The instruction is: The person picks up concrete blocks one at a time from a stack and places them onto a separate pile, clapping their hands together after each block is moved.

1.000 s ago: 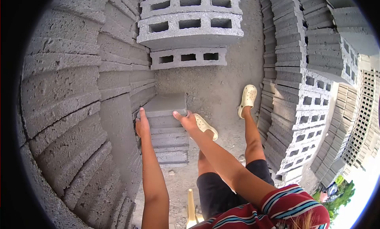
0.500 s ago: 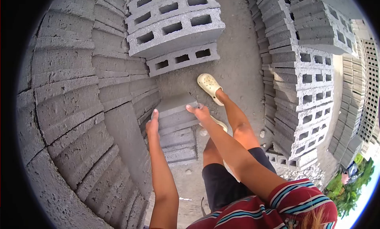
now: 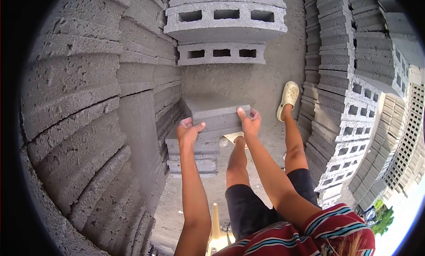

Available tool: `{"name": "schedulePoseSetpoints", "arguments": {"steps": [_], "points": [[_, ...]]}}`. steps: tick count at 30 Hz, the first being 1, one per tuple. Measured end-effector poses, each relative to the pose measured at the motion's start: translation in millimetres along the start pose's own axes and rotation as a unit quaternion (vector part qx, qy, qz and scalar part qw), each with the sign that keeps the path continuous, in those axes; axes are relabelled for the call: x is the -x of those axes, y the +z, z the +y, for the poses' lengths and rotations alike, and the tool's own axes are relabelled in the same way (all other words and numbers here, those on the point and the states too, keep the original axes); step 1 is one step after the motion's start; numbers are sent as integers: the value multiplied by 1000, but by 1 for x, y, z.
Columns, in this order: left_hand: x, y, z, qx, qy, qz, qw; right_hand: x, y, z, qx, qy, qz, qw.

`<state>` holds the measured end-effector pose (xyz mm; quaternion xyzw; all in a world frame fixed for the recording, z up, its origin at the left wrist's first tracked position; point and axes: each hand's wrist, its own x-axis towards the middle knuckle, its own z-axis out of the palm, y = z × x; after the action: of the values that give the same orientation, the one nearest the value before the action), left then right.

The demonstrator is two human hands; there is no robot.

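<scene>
A grey concrete block (image 3: 217,119) is held between both hands, its long side facing me and tilted slightly. My left hand (image 3: 189,131) grips its left end, with the thumb lying over the near face. At the right end, my right hand (image 3: 249,119) has its thumb on the top edge and its fingers around the far corner. Below and behind the held block, a low stack of similar blocks (image 3: 192,164) rests on the ground. The block's underside is hidden.
A stack of hollow blocks (image 3: 226,23) with open cells stands ahead. Tall block walls rise on the left (image 3: 75,101) and on the right (image 3: 332,92). My feet in cream clogs (image 3: 290,96) stand on the dusty concrete ground (image 3: 230,81).
Both hands have moved right with the block, away from the low stack. One foot has stepped out to the right, and the view has turned.
</scene>
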<state>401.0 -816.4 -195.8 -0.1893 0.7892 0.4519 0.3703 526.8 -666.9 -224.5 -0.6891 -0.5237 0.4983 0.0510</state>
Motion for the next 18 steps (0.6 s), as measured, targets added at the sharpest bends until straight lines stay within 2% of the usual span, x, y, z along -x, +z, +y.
{"name": "schedulePoseSetpoints", "arguments": {"steps": [2, 4, 6, 7, 8, 9, 11, 12, 15, 18], "points": [[21, 31, 13, -8, -16, 16, 1000, -9, -20, -6, 99, -39, 80, 991], [36, 69, 13, 89, -16, 0, 996, -28, -33, 1, 175, -89, 152, 969], [45, 113, -1, 148, 15, 23, 989, -38, -42, -3, 146, -97, 107, 979], [50, 132, -2, 49, 42, 71, 995, -41, -48, -10, 130, -101, 85, 983], [53, 152, -1, 11, 59, 84, 995, -44, -57, -16, 139, -121, -4, 983], [58, 169, 3, -31, 75, 97, 992, -46, -59, -19, 101, -125, -53, 986], [51, 208, -5, -5, 45, 91, 995, -57, -54, -22, 16, -133, -146, 980], [52, 218, 5, -32, 64, 97, 993, -73, -52, -22, -33, -103, -150, 983], [33, 253, -6, -53, 156, 143, 976, -118, -63, -28, 14, -74, -229, 970], [25, 266, 15, -93, 172, 145, 970, -140, -62, -45, 49, -36, -249, 967]]}}
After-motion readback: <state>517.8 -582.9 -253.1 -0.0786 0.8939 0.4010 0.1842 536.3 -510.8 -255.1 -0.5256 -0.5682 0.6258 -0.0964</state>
